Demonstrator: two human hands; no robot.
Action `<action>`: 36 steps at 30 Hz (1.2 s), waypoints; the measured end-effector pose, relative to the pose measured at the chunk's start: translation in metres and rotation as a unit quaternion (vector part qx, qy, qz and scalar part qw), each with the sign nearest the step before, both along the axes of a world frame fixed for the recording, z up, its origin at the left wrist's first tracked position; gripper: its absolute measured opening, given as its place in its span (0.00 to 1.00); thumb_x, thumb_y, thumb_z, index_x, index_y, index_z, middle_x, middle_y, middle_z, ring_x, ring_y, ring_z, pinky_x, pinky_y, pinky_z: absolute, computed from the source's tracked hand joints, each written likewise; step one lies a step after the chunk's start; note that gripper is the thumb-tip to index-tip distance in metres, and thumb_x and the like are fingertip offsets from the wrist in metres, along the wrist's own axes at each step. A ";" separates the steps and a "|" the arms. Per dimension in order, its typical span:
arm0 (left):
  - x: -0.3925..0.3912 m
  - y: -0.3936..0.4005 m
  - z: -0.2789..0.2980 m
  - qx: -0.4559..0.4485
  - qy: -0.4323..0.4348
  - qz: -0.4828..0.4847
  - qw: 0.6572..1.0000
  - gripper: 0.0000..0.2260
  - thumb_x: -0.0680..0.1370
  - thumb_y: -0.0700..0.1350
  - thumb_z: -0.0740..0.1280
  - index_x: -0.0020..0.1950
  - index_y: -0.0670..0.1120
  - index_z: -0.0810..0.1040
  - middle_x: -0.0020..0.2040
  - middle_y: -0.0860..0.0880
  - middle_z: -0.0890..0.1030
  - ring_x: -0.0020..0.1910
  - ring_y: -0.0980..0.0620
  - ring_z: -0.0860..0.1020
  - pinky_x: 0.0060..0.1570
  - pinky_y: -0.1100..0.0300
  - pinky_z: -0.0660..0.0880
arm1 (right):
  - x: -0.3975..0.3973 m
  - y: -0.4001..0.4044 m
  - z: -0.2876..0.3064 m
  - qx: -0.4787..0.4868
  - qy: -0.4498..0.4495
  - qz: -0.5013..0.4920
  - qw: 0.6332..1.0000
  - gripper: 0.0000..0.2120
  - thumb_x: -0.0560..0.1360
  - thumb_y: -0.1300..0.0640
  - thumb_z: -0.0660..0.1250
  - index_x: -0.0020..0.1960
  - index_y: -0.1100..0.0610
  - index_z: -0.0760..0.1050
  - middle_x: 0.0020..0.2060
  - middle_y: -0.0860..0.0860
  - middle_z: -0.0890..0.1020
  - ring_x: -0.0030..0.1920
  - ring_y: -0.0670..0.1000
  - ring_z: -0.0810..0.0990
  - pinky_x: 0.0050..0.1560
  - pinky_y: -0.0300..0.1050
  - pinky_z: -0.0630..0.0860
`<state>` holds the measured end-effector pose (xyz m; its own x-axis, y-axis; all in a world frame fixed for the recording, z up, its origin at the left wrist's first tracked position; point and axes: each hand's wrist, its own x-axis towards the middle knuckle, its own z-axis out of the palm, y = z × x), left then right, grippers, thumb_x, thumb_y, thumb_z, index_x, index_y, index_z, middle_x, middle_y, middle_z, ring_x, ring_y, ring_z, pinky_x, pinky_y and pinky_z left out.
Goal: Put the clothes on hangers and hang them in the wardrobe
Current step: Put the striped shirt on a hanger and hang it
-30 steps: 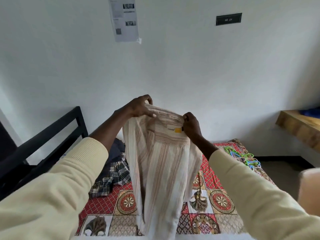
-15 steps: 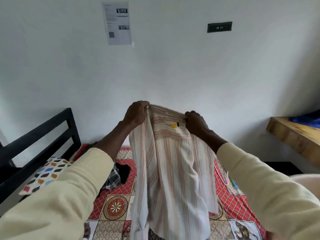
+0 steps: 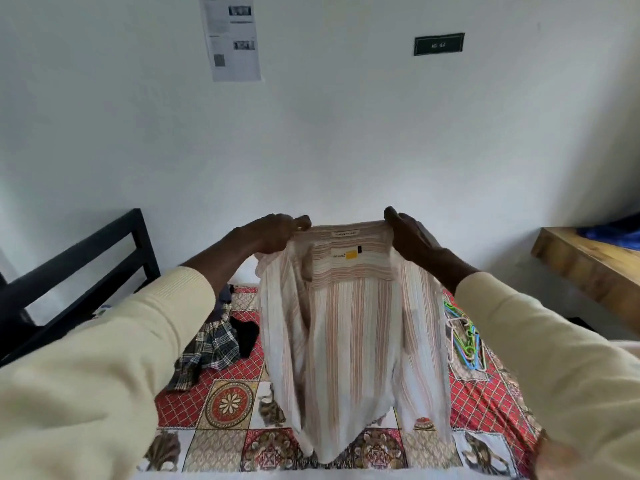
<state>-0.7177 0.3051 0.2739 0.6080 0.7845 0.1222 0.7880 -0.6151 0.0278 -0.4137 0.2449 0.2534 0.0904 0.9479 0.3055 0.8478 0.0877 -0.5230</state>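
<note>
A white wall [image 3: 346, 133] fills the upper half of the view, with a printed sheet of paper [image 3: 233, 39] stuck high on it and a small dark plaque [image 3: 438, 45] off to the right. Below lies a bed [image 3: 221, 407] covered in a red patterned sheet, its black metal frame [image 3: 83, 271] on the left. A wooden counter [image 3: 588, 265] juts in at the right edge with something blue on it. Above the bed hangs a striped shirt [image 3: 349, 341], cream with reddish lines, held up by its collar with the inside and yellow label facing the camera. The left hand [image 3: 273, 233] grips one collar end and the right hand [image 3: 408, 233] grips the other, both arms in pale yellow sleeves. A plaid garment [image 3: 207, 351] lies crumpled on the bed at left. A tangle of coloured hangers [image 3: 464, 334] rests on the bed just right of the shirt.
</note>
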 end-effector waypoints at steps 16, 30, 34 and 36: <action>0.066 -0.003 -0.016 -0.379 -0.303 0.269 0.832 0.05 0.80 0.32 0.59 0.48 0.34 0.74 0.23 0.44 0.79 0.19 0.52 0.78 0.23 0.61 0.77 | -0.042 -0.003 -0.030 -0.063 -0.058 -0.155 0.984 0.12 0.75 0.62 0.60 0.54 0.64 0.78 0.47 0.61 0.84 0.51 0.61 0.82 0.47 0.46 0.77; 0.041 0.004 -0.014 -0.256 -0.288 0.154 0.910 0.08 0.80 0.33 0.62 0.54 0.40 0.80 0.38 0.37 0.83 0.32 0.43 0.83 0.33 0.54 0.82 | -0.009 0.003 -0.017 0.009 -0.205 -0.114 0.972 0.13 0.74 0.57 0.64 0.55 0.54 0.82 0.49 0.57 0.83 0.51 0.61 0.82 0.49 0.48 0.74; 0.034 0.006 -0.017 -0.100 -0.290 0.063 0.950 0.10 0.72 0.40 0.73 0.53 0.45 0.82 0.38 0.48 0.84 0.25 0.49 0.81 0.26 0.60 0.76 | 0.002 0.007 -0.021 0.072 -0.139 -0.091 0.983 0.08 0.72 0.57 0.67 0.48 0.55 0.84 0.47 0.60 0.77 0.52 0.62 0.76 0.53 0.51 0.68; 0.038 0.008 -0.021 -0.039 -0.286 0.083 0.954 0.18 0.69 0.45 0.76 0.56 0.48 0.75 0.39 0.49 0.83 0.26 0.50 0.80 0.33 0.57 0.77 | 0.003 0.006 -0.022 0.093 -0.067 -0.069 0.991 0.04 0.70 0.60 0.68 0.41 0.61 0.79 0.46 0.62 0.77 0.49 0.62 0.77 0.44 0.49 0.71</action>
